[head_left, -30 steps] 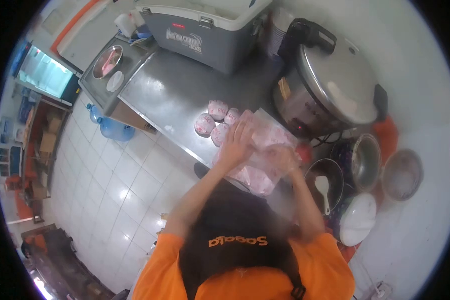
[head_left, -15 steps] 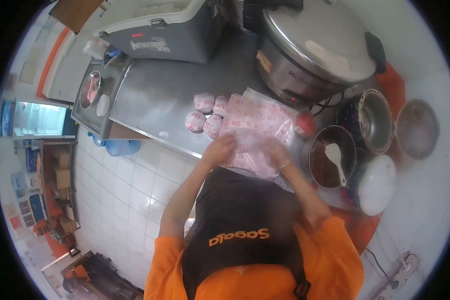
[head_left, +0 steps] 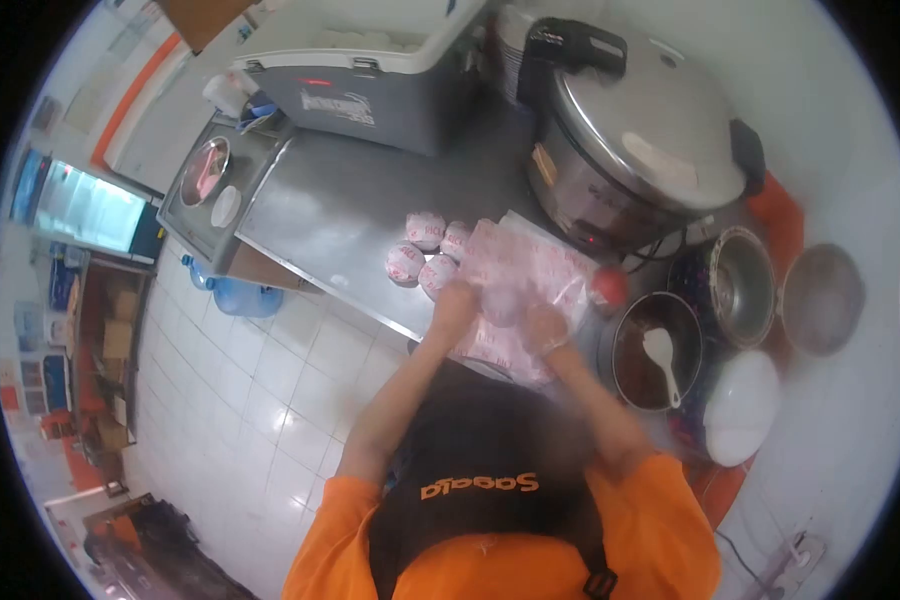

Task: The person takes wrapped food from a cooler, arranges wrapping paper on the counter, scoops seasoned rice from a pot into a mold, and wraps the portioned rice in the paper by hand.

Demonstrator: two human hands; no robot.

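Note:
Both hands are over a stack of pink printed paper [head_left: 545, 265] on the metal counter. Between them is a rounded paper-wrapped bundle [head_left: 502, 305], blurred by motion. My left hand [head_left: 455, 312] is closed at the left side of the bundle, its fingers curled against the paper. My right hand [head_left: 547, 328], which looks covered by a clear glove, is closed at the right side. Several round wrapped bundles [head_left: 425, 230] with red lettering sit together just beyond my left hand.
A large rice cooker [head_left: 640, 130] stands at the back right, a grey cooler box [head_left: 360, 100] at the back left. On the right are a pot with a white paddle [head_left: 660, 355], a patterned pot [head_left: 735, 285], a white lid [head_left: 742, 408] and a red object [head_left: 609, 287].
My hands have gone from spread over the paper to closed on either side of it. The paper between them has been gathered into a rounded bundle. The camera view has shifted.

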